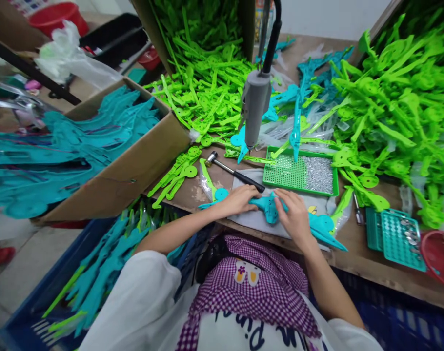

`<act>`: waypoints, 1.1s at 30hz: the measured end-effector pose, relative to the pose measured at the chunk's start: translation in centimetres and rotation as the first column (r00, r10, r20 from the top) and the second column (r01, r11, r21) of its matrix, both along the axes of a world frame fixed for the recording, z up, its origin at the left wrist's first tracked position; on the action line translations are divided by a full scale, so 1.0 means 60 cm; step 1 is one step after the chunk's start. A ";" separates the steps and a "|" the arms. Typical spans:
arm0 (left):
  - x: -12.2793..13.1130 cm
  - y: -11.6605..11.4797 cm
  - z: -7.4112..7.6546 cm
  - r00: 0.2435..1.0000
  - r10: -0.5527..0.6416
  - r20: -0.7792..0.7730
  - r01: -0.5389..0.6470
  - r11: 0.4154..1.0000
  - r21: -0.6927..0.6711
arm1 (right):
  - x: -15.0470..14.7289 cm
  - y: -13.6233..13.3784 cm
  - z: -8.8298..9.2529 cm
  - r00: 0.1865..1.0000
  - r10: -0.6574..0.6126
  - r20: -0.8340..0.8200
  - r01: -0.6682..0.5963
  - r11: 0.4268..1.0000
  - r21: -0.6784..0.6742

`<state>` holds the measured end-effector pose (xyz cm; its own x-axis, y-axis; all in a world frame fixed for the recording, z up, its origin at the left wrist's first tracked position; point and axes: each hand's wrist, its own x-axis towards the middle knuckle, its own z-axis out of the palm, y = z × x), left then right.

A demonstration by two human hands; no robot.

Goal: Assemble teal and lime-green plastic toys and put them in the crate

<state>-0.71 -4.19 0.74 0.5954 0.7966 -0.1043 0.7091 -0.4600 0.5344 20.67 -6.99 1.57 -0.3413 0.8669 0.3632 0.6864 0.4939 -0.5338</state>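
Observation:
A teal plastic toy part (266, 206) lies on a grey mat (251, 220) at the near edge of the workbench. My left hand (239, 199) rests on its left end, fingers curled over it. My right hand (294, 213) presses down on its right half, fingers closed around the piece. A longer teal blade-shaped piece (326, 229) sticks out to the right from under my right hand. A small hammer (232, 171) lies just beyond my left hand.
A grey powered screwdriver (255, 107) hangs above the bench. Behind the mat sits a green tray of screws (298, 171). Heaps of green parts (390, 107) cover the back and right. A cardboard box of teal parts (79, 141) stands left, a teal tray (393, 236) right.

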 end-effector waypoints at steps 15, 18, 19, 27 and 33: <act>0.001 0.028 -0.005 0.994 0.054 0.095 -0.038 0.986 -0.163 | 0.197 0.059 0.017 0.947 -0.315 0.060 0.319 0.946 -0.060; 0.001 0.031 -0.007 0.994 0.060 0.094 -0.042 0.982 -0.184 | 0.307 0.061 0.036 0.870 -0.463 0.168 0.469 0.883 0.002; 0.001 0.032 -0.007 0.994 0.066 0.090 -0.048 0.981 -0.190 | 0.346 0.057 0.040 0.836 -0.501 0.222 0.513 0.858 0.003; 0.001 0.040 -0.006 0.992 0.080 0.097 -0.058 0.976 -0.211 | 0.530 0.054 0.055 0.690 -0.655 0.306 0.717 0.676 -0.171; -0.001 0.042 -0.006 0.994 0.069 0.080 -0.052 0.980 -0.193 | 0.635 0.009 0.063 0.525 -0.593 0.611 0.841 0.474 -0.262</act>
